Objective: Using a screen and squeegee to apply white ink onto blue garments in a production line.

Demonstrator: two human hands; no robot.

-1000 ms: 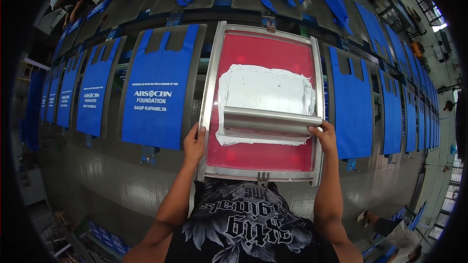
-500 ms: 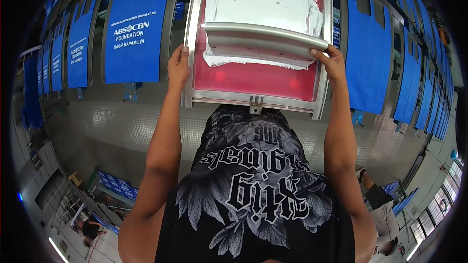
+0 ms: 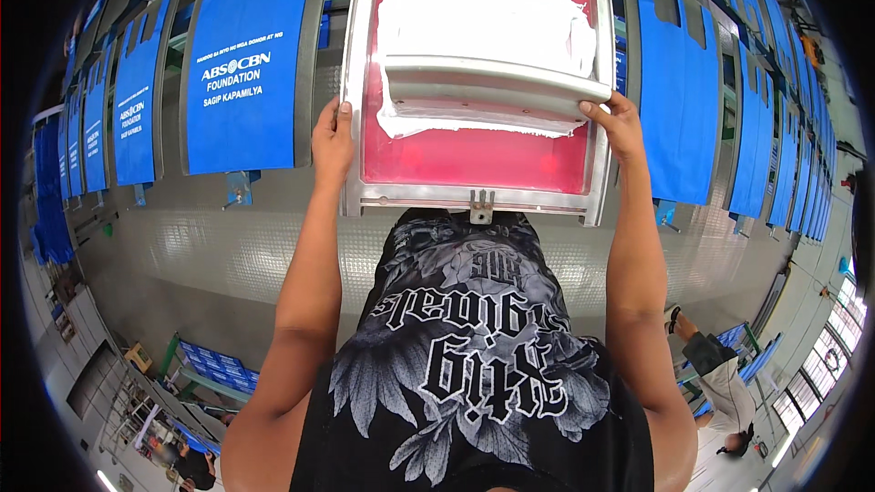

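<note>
In front of me is a metal-framed printing screen (image 3: 510,159) with red mesh. Thick white ink (image 3: 483,18) is spread across the mesh, and a long metal squeegee (image 3: 492,76) lies in it, slightly tilted, its right end over the right rail. My left hand (image 3: 334,146) is closed on the screen's left rail, thumb on top. At the right rail my right hand (image 3: 622,132) is closed, its thumb reaching inward by the squeegee's right end. The fingers under both rails are hidden.
Blue printed bags (image 3: 246,64) hang flat on boards in a row to my left, and more blue bags (image 3: 674,91) line the right. A metal bracket (image 3: 481,207) sticks out of the near rail. Another person (image 3: 725,392) stands behind at lower right.
The view has shifted slightly, so the bags appear farther left and lower. Both hands keep their hold, and the squeegee stays in place on the ink.
</note>
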